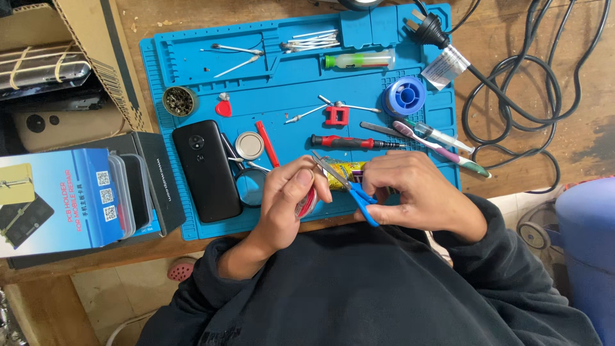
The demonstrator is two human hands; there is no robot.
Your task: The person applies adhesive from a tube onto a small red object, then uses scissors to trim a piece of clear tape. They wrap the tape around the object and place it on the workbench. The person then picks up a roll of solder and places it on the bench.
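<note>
Near the lower centre of the frame, the right hand (416, 195) keeps a closed grip on the blue-handled scissors (349, 186), and their long axis runs from lower right up to the upper left, blades pointing to the left hand (288, 198). The left hand is closed around a small red and white roll (309, 202), just beside the blades, so it is the nearer hand. Both are above the edge of the blue mat (288, 96) on the bench (512, 25), right of the black phone (206, 170)

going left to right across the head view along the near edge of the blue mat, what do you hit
blue box → black phone → left hand → blue-handled scissors → right hand
</note>
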